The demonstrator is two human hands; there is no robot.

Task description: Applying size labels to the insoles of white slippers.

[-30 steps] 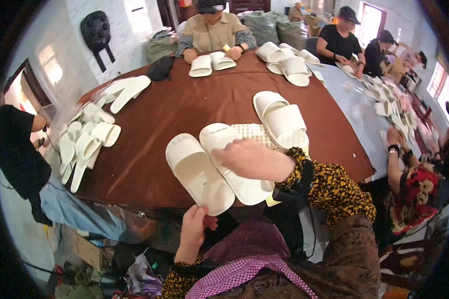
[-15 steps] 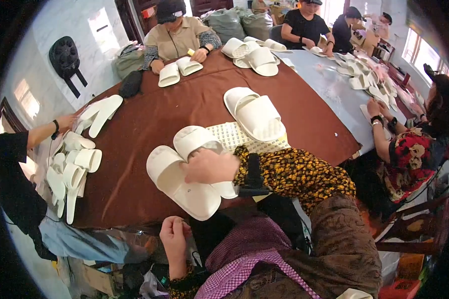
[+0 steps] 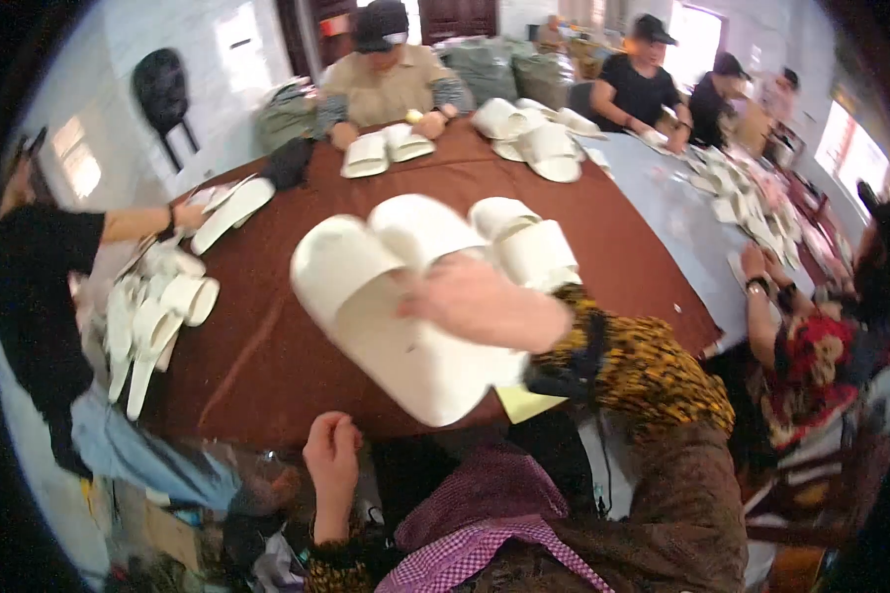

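Brown table (image 3: 267, 346) | right hand (image 3: 475, 301) grips white slippers (image 3: 386, 306) | left hand (image 3: 331, 460) fisted

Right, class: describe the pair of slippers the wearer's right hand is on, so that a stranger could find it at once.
Start at the big brown table and come to its near edge. The pair of white slippers under the right hand sits there; it looks biggest, blurred, and is the only pair this person is gripping.

The pair of slippers (image 3: 396, 306) lies under my right-hand fingers (image 3: 435, 296), over the table (image 3: 267, 346); a second pair (image 3: 524, 242) sits just behind them; my left hand (image 3: 331, 460) hangs below the table's near edge; a slipper pile (image 3: 153, 316) lies far left.
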